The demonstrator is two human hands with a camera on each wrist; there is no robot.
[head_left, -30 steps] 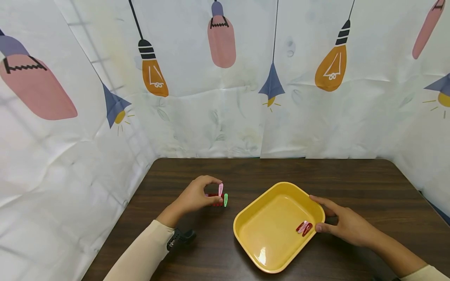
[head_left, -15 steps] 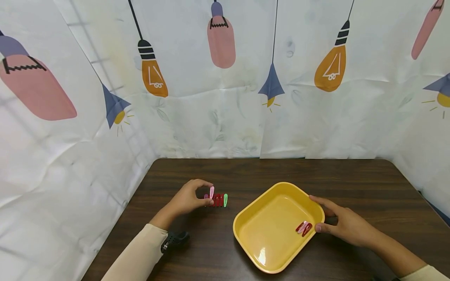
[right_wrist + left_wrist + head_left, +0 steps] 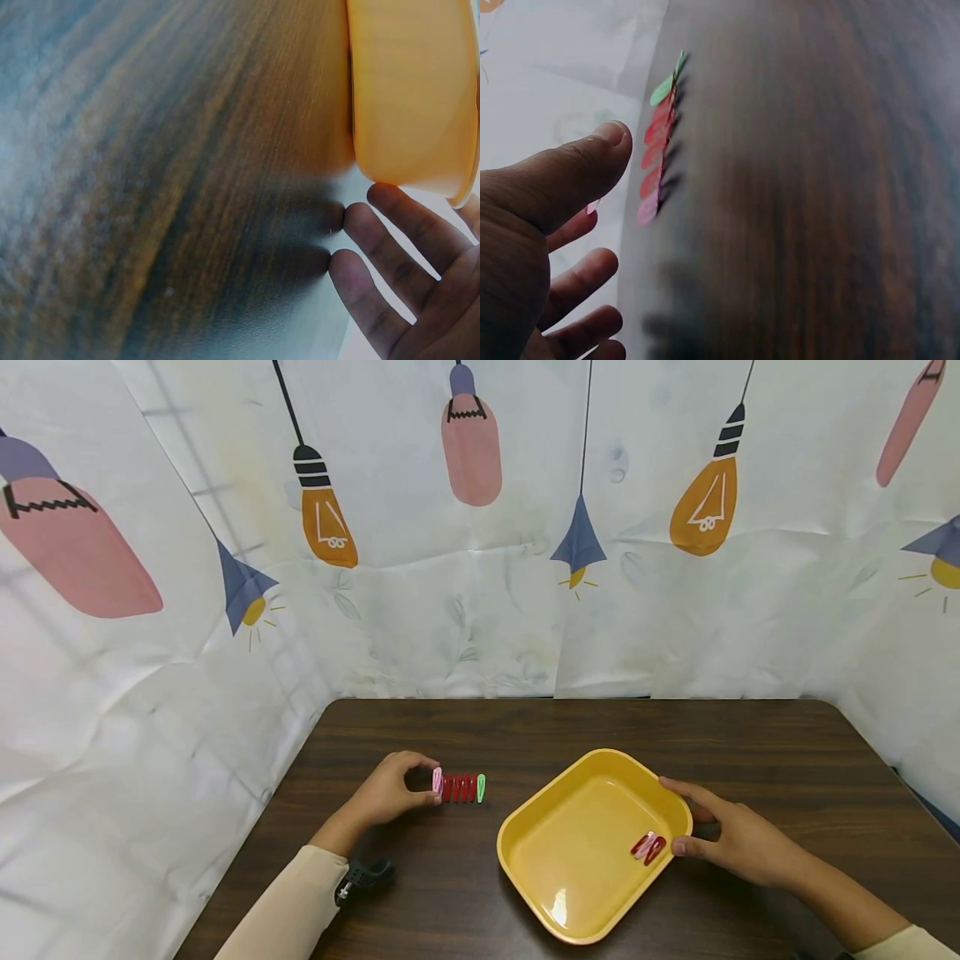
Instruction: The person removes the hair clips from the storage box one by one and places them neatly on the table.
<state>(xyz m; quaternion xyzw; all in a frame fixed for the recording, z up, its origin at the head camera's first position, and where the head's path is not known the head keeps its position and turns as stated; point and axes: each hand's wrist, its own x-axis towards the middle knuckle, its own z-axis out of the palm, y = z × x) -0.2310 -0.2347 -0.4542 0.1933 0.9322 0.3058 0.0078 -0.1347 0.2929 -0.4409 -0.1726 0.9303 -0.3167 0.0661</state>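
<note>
1 pink clip is pinched in the left hand; right hand grips the yellow tray.

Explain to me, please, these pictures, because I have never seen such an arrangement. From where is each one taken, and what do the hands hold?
There is no machine at work here: these are a person's own bare hands. The wide picture is taken from the head, looking forward and down. The other two are taken from the wrists, each looking closely at one hand's work.

On the brown table are a yellow tray and, to its left, a row of clips, mostly red. The left hand has a pink clip in its grip, at the row's left end. The right hand touches the tray's edge. Beside it, inside the tray, lie red and pink clips.
</note>
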